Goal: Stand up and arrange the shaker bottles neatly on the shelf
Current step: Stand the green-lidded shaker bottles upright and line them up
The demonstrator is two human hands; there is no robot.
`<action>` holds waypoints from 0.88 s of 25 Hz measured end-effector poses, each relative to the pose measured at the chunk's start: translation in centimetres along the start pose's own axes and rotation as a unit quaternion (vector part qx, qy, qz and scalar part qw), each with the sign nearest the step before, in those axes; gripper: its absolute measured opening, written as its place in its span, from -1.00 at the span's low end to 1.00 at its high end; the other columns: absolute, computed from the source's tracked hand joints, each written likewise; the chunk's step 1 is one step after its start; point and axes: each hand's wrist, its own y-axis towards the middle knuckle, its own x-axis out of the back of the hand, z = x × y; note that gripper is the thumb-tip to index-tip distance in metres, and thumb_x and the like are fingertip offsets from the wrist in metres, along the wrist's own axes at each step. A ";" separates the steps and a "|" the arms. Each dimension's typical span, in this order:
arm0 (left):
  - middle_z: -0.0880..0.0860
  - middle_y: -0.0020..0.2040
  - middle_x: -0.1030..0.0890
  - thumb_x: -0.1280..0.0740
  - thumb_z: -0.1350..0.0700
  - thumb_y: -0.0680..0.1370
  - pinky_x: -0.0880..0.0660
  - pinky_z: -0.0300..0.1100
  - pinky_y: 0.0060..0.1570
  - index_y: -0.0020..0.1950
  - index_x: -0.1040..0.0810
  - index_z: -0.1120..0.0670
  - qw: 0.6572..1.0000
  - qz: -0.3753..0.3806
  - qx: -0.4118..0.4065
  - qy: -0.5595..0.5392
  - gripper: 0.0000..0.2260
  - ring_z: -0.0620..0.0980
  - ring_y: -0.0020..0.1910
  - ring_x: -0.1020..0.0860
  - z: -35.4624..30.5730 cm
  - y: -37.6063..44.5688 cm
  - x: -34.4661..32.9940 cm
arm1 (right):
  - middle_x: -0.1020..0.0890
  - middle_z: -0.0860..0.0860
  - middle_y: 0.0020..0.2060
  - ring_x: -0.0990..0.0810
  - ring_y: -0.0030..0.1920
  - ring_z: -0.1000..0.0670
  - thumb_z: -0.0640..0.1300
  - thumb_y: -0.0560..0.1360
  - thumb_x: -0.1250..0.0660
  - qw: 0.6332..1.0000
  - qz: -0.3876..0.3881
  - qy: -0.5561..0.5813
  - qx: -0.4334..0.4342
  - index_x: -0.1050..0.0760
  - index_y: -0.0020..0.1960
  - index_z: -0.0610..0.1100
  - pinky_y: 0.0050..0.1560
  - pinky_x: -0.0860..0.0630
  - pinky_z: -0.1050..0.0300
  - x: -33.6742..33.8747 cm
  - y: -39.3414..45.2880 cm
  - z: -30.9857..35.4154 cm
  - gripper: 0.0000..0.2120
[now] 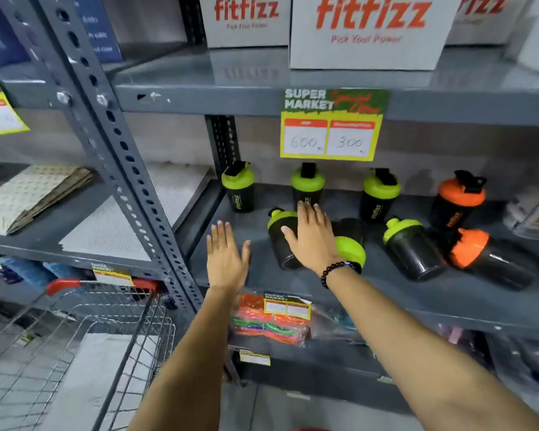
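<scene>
The right hand (pixel 311 237), with a black bead bracelet (pixel 335 270) at its wrist, is spread flat with fingers apart, reaching over the grey metal shelf (pixel 339 293); it holds nothing, though it covers part of a fallen black shaker bottle with a lime-green lid (pixel 279 236) lying on its side, and whether it touches that bottle cannot be told. Just right of the wrist lies a second toppled green-lidded bottle (pixel 350 244), its cap facing the camera. The left hand (pixel 226 256) hovers open and empty over the bare front-left of the shelf. Farther right lie a third tipped green-lidded bottle (pixel 413 248) and a tipped black bottle with an orange lid (pixel 486 258). Along the back stand three upright green-lidded shakers (pixel 238 189) (pixel 308 189) (pixel 378 195) and one upright orange-lidded shaker (pixel 456 202). A yellow and green price card (pixel 332 124) hangs from the shelf above, where white fitfizz boxes (pixel 371 32) sit. A wire shopping trolley (pixel 84 334) stands at lower left.
</scene>
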 end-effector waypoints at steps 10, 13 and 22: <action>0.24 0.55 -0.02 -0.01 -0.14 0.61 0.15 0.02 0.53 0.51 0.07 0.26 0.993 0.104 0.029 0.037 -0.36 0.16 0.54 0.06 4.2 2.1 -2.2 | -0.40 -0.18 0.37 -0.41 0.34 -0.22 0.29 0.31 -0.38 0.955 0.154 0.128 -0.221 -0.02 0.49 -0.14 0.22 -0.43 -0.03 -1.8 4.4 1.7 -0.03; 0.24 0.55 -0.01 -0.01 -0.16 0.61 0.17 0.01 0.52 0.51 0.06 0.25 0.992 0.112 0.040 0.032 -0.35 0.15 0.55 0.07 4.5 1.8 -2.6 | -0.46 -0.15 0.33 -0.45 0.31 -0.20 0.28 0.25 -0.42 0.951 0.166 0.133 -0.224 -0.13 0.45 -0.10 0.12 -0.43 0.04 -2.3 4.9 1.7 -0.07; 0.23 0.55 -0.02 -0.02 -0.20 0.58 0.15 0.02 0.54 0.51 0.03 0.25 0.992 0.110 0.039 0.036 -0.32 0.14 0.55 0.06 4.5 1.8 -2.6 | -0.52 -0.02 0.03 -0.50 0.10 -0.08 0.00 0.20 -0.55 0.886 -0.011 0.425 -0.183 -0.23 0.22 -0.02 0.04 -0.42 0.13 -3.8 6.4 3.9 -0.27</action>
